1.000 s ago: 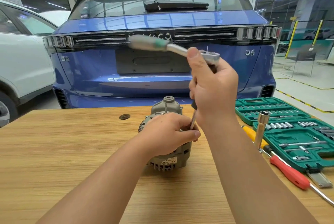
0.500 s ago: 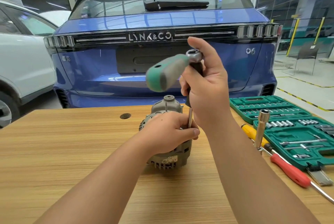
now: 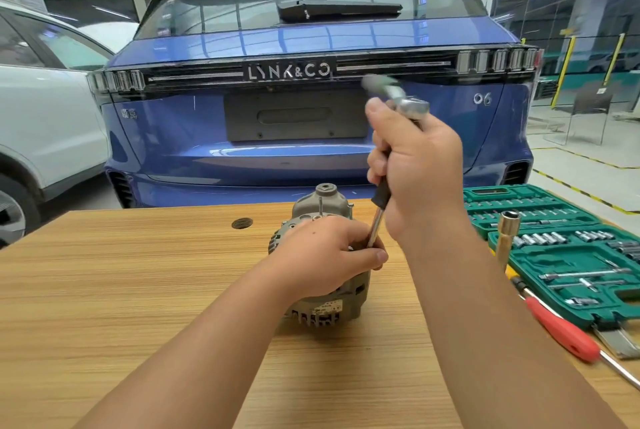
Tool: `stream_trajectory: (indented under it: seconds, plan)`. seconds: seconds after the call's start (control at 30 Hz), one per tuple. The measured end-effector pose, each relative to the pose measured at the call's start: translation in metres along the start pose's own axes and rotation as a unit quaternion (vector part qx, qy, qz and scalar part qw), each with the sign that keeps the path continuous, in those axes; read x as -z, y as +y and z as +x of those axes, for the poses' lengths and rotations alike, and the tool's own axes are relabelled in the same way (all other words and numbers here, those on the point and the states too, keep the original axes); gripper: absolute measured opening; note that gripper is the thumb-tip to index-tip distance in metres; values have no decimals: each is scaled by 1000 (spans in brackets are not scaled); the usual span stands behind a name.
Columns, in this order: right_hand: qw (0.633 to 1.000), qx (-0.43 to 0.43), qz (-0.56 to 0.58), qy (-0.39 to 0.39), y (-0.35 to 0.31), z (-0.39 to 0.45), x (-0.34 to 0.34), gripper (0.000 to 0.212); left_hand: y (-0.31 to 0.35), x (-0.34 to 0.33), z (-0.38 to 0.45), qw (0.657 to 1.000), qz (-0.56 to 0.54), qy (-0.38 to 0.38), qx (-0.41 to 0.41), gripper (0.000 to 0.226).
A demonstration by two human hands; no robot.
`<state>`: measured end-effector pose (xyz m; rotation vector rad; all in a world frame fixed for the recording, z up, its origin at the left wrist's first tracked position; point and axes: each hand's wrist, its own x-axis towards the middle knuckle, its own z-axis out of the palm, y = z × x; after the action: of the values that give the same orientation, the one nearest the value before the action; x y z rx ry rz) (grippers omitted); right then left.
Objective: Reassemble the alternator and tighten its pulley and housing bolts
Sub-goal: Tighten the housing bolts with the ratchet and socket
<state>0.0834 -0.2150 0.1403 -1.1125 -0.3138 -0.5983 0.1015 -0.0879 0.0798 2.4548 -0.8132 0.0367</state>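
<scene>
- On the desk (image 3: pixel 104 290), about the middle of its top, the alternator (image 3: pixel 323 304) sits with its shaft end pointing away from me, toward the blue car (image 3: pixel 277 158).
- My left hand (image 3: pixel 325 260) lies over the top of the housing; its grip is clamped round the lower end of the extension bar (image 3: pixel 375 226), the fingers curled at the point where the bar meets the alternator.
- My right hand (image 3: pixel 420 165) has its grip closed round the upper part of the same bar, just under the ratchet (image 3: pixel 403 99). The ratchet's handle is blurred and points up and to the left.
- I cannot see the socket or the bolt under my left fingers, so I cannot tell how well it is seated.
- As I judge it, this is a housing bolt being run down. To do it well I should keep the bar in line with the bolt, press lightly down through my right hand so the socket does not climb off, and let my left hand steady both bar and housing.
- The alternator rests loose on the desk, so a hard pull may roll it; short, even swings seem safer than one long heave.
- Off to my right the green socket set (image 3: pixel 571 255) lies open, with a red screwdriver (image 3: pixel 561 333) in front of it and a tube wrench (image 3: pixel 504 238) standing close by.
</scene>
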Motion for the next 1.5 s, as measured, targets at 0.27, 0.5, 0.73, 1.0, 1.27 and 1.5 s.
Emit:
stream_trajectory:
  seconds: [0.27, 0.5, 0.73, 1.0, 1.27, 1.5]
  plan:
    - [984, 140, -29, -111, 9, -9, -10, 37, -2, 0, -1, 1000, -18, 9, 11, 14]
    - [984, 103, 29, -140, 12, -7, -3, 41, 0, 0, -1, 1000, -17, 9, 15, 14]
    - [995, 48, 31, -81, 4, -12, -8, 48, 1, 0, -2, 1000, -5, 4, 6, 15]
    - [989, -55, 71, -117, -5, -1, 5, 25, 1, 0, 0, 1000, -3, 5, 0, 15]
    - [983, 159, -31, -85, 12, -8, -10, 39, 0, 0, -1, 1000, 13, 14, -6, 31]
    - [984, 65, 103, -132, 9, -6, 3, 34, 1, 0, -1, 1000, 9, 14, -5, 19]
